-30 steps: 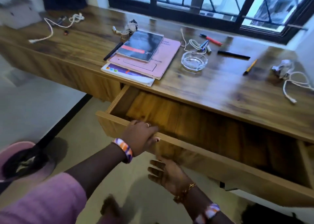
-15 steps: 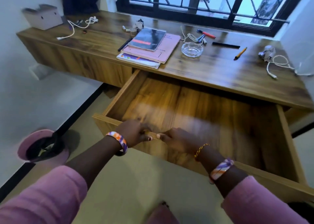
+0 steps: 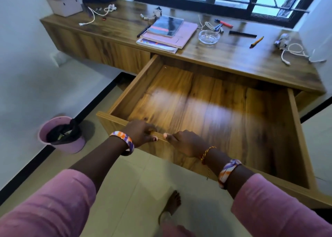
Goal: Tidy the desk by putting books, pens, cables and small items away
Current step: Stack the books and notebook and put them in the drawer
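- Head view: both hands sit on the front edge of the wide wooden drawer [image 3: 206, 114], which stands pulled far out from under the bench [image 3: 224, 57]
- The left hand [image 3: 142, 132] has its fingers curled over the top of the drawer front with the thumb pressed against the outer face; the right hand [image 3: 186, 143] grips the same edge just beside it, fingers hooked inside
- Nothing shows inside the drawer, only bare wood with a bright reflection across the floor of it
- On the bench lies the stack of books [image 3: 168, 32], three of them fanned out, with a black pen [image 3: 143, 31] touching its left side
- Near the stack is a glass dish [image 3: 209, 36]; beyond it a red pen [image 3: 225, 23] and a black marker [image 3: 242, 34], then a yellow pencil [image 3: 256, 42]
- A white cable [image 3: 98, 13] lies at the far left beside a pink box [image 3: 62, 4], and a second cable [image 3: 294, 54] coils at the right end
- A pink bin [image 3: 62, 136] stands on the floor left of the drawer
- Risk, as I judge it: the drawer is out nearly to its full run, so a further tug could pull it off its runners or tip it down
- A bare foot [image 3: 173, 202] stands just below the drawer front, so a dropped drawer could land on it
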Demonstrator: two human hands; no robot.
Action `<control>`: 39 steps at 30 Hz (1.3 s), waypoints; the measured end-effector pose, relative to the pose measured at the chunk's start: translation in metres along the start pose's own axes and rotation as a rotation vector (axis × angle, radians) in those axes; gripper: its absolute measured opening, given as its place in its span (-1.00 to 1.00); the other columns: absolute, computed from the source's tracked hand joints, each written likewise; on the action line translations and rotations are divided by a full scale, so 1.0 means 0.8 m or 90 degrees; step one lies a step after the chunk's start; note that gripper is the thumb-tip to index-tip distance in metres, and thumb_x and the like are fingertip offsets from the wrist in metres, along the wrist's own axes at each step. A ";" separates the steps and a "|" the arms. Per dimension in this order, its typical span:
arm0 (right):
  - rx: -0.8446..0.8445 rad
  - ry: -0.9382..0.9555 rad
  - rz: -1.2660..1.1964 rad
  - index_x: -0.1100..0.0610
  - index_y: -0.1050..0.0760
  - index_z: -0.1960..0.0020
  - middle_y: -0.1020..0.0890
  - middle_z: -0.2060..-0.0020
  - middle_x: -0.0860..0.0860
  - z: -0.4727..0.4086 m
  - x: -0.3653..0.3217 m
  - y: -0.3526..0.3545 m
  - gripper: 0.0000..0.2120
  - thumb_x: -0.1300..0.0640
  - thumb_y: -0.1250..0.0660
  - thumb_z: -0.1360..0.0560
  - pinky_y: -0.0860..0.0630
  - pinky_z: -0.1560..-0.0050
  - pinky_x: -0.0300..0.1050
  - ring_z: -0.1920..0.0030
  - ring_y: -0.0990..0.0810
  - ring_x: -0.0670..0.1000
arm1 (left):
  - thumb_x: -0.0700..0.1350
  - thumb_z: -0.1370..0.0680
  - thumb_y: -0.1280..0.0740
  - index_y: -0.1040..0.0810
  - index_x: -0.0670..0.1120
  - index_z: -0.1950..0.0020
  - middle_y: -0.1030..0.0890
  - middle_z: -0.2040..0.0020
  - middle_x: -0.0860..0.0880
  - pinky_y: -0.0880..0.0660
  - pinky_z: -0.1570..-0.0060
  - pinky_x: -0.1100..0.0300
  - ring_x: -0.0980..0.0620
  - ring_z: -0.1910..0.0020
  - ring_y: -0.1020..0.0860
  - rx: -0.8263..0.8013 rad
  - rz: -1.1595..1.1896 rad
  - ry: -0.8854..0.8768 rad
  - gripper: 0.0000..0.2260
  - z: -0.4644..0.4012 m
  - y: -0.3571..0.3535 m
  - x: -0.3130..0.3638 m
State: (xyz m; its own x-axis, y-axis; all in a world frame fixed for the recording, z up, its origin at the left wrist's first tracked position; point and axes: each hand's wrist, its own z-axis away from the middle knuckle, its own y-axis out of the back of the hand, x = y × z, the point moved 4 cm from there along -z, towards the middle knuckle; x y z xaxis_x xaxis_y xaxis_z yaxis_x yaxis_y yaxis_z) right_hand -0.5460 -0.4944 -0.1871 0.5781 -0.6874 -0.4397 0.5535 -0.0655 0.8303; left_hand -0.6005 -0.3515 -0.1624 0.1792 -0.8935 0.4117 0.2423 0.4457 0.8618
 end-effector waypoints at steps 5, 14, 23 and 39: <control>-0.062 0.007 -0.081 0.19 -0.54 -0.16 -0.64 0.07 0.15 0.012 -0.004 -0.013 -0.41 -0.26 -0.01 -0.55 -0.52 0.07 -0.03 0.10 -0.60 0.09 | -0.06 -0.52 -0.32 -0.55 -0.08 -0.20 -0.59 -0.03 -0.04 -0.43 0.04 0.22 0.00 -0.01 -0.55 -0.030 0.011 0.003 -0.73 0.028 -0.008 -0.006; -0.235 0.024 -0.290 0.05 -0.57 0.11 -0.63 0.15 0.02 -0.009 0.002 -0.008 -0.70 -0.18 -0.42 -0.37 -0.61 0.16 -0.05 0.10 -0.60 0.02 | -0.04 -0.49 -0.37 -0.61 -0.11 -0.11 -0.62 0.11 -0.03 -0.50 0.03 0.16 0.03 0.04 -0.55 -0.328 -0.145 0.072 -0.75 0.006 0.010 0.004; -0.430 0.072 -0.315 0.17 -0.53 -0.21 -0.65 0.13 -0.13 -0.052 0.020 -0.006 -0.68 0.16 -0.39 -0.46 -0.42 0.44 -0.50 0.31 -0.55 -0.30 | -0.25 -0.60 -0.14 -0.34 -0.32 -0.35 -0.50 -0.20 -0.27 -0.41 0.13 0.33 -0.08 -0.26 -0.44 -0.505 -0.266 0.178 -0.67 -0.078 0.021 0.002; 0.186 -0.162 -0.856 0.23 -0.51 -0.01 -0.60 0.20 0.08 -0.258 0.075 0.171 -0.90 0.25 -0.23 -0.55 -0.56 0.35 -0.20 0.26 -0.57 0.00 | -0.14 -0.53 -0.30 -0.54 -0.25 -0.08 -0.59 -0.08 -0.25 -0.48 -0.02 0.09 -0.15 -0.03 -0.60 0.349 0.345 0.220 -0.79 -0.390 0.269 -0.140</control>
State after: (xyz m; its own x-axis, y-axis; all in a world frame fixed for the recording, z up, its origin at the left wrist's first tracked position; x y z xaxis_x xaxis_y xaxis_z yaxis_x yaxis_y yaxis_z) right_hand -0.3116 -0.3957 -0.1705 -0.4288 -0.0874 -0.8992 0.4289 -0.8957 -0.1175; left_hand -0.2705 -0.1387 -0.1155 0.4400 -0.4570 0.7731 -0.4424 0.6388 0.6294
